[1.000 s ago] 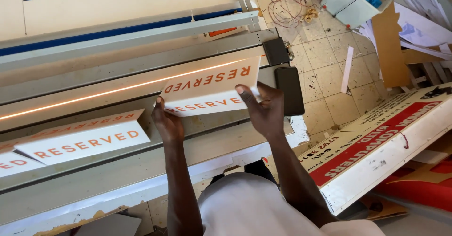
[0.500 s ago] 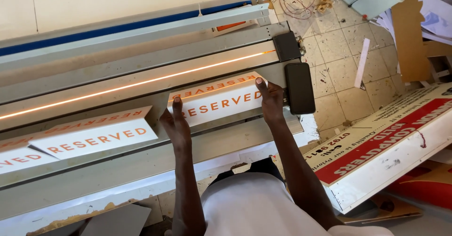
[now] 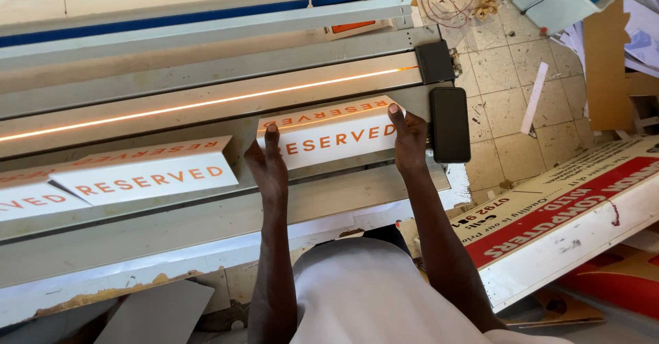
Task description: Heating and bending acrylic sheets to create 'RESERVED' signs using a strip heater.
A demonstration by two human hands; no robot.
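The folded white sign with orange lettering lay on the grey metal bed of the long machine, its long axis running left to right along the bed, parallel to the glowing orange line just behind it. It sat folded like a tent, one lettered face turned toward the person and the other sloping away toward the line. The sign was straight ahead of both hands, between them, so neither was clearly nearer: each held one short end. The left hand gripped the left end, fingers pointing up along the edge and pressed to the near face. The right hand held the right end, its fingertip at the top corner near the fold. Both hands were closed lightly on the sign rather than spread flat.

Just right of the right hand, a black phone lay on the end of the bed. To the left, well apart from the held piece, a second folded sign rested on the same bed, with a third partly visible at the picture's edge. On the tiled floor at the right leaned a large red-and-white board.
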